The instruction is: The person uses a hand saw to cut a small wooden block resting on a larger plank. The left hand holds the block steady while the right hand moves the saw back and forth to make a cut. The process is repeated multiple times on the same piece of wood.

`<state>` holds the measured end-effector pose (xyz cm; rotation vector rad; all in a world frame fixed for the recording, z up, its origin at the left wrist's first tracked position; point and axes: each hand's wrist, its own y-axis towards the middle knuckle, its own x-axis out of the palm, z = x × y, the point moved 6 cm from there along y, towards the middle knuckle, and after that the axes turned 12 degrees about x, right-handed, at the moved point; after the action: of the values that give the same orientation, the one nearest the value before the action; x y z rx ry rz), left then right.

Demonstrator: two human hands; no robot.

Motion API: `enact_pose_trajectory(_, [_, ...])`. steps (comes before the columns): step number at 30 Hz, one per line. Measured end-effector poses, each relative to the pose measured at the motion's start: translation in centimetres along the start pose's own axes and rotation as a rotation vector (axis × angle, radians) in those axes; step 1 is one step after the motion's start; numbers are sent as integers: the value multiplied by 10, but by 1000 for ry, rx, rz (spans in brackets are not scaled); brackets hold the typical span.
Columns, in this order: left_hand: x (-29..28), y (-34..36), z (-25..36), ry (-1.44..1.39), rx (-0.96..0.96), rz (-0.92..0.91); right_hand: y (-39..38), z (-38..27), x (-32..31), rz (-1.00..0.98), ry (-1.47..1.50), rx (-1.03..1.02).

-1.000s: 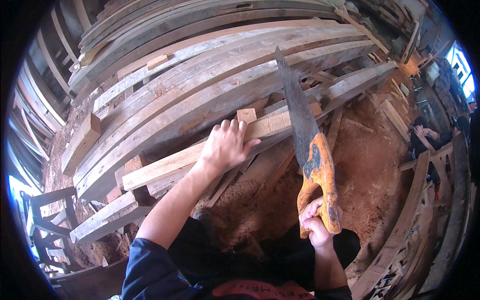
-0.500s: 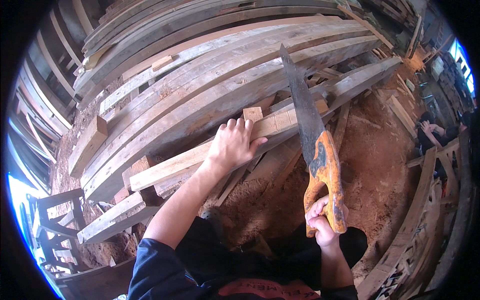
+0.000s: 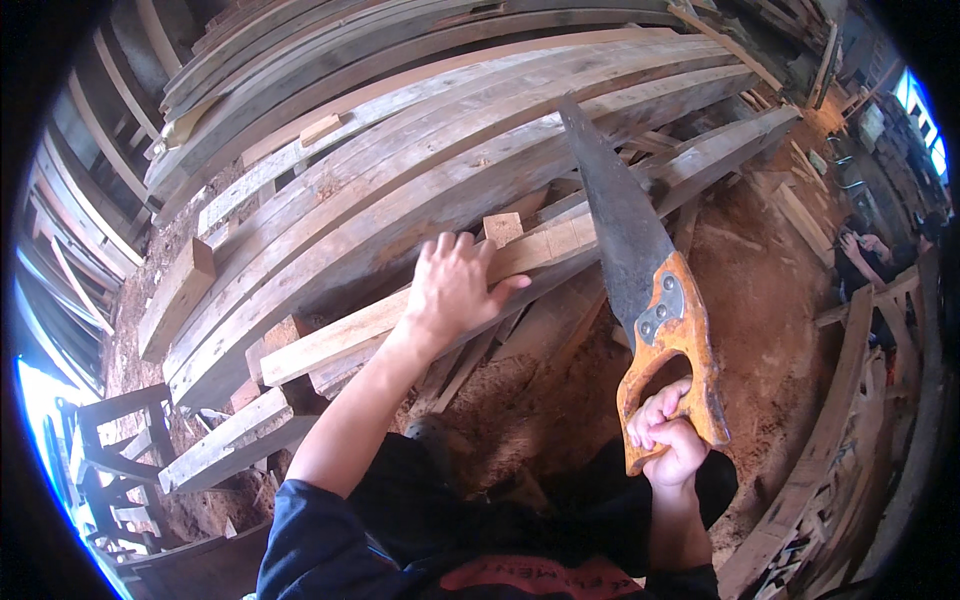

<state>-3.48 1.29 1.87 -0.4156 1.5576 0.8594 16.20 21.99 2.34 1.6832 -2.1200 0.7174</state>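
Observation:
My right hand (image 3: 672,432) is wrapped round the worn orange wooden handle of a handsaw (image 3: 622,225). The wide grey blade points away from me, its flat side tilted into view, and covers the right end of a pale wooden batten (image 3: 335,338). Several thin cross lines show on the batten's top. My left hand (image 3: 447,292) grips the batten near its middle, fingers over the far edge and thumb stretched along the near side. A small wood block (image 3: 503,228) sits just beyond the left fingers.
Long grey beams (image 3: 420,160) lie in rows beyond the batten. A short timber (image 3: 178,298) stands out at the left. Reddish sawdust (image 3: 755,300) covers the ground at the right. Another person's hands (image 3: 862,245) show at the far right, near a wooden frame (image 3: 845,430).
The saw's handle has shifted right and its blade has turned, showing more of its flat side. My left hand has slid very slightly left on the batten.

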Motion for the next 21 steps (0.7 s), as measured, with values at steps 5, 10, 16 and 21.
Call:
enact_pose_trajectory(5, [-19,-18,-9,-21,13,-65,-14,-9,-6,-16,-44,-73])
enact_pose_trajectory(10, [-11,-23,-21,-178,51,79,-20,-24,-14,-6,-166,-241])
enact_pose_trajectory(16, [-10,-13,5,-212,-16,-9,-33,-52,-19,87,-199,-420])
enact_pose_trajectory(21, [-11,-2,20,-82,136,96,-40,-64,-26,117,-143,-465])
